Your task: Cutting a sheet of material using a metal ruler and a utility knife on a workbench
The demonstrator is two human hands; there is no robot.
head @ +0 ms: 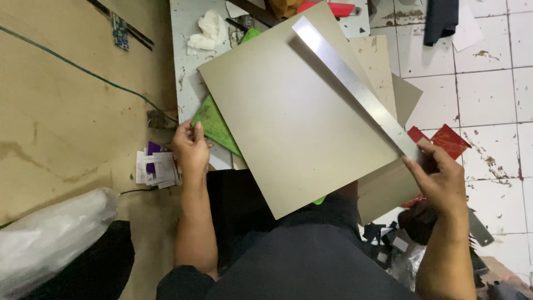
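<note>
Grey-beige board point(294, 116), one large stiff sheet with clean square corners and a matt, unmarked face, lies tilted over the pale tabletop point(186, 33) and overhangs its near edge toward the person's lap. Two more sheets of the same colour point(383, 66) peek out from under the board's right side. Across the board's upper right runs one long steel ruler point(355, 89), bright and flat, slanting from the board's top corner down to its right corner. Beneath the board's left edge one green cutting mat point(214, 125) shows as a wedge.

At the board's left, the left hand point(191, 147) rests on the mat's corner, its fingers curled down onto it. At the board's right corner, the right hand point(441, 178) grips the lower end of the ruler, thumb on top. One red card point(451, 140) lies just beyond that hand.
</note>
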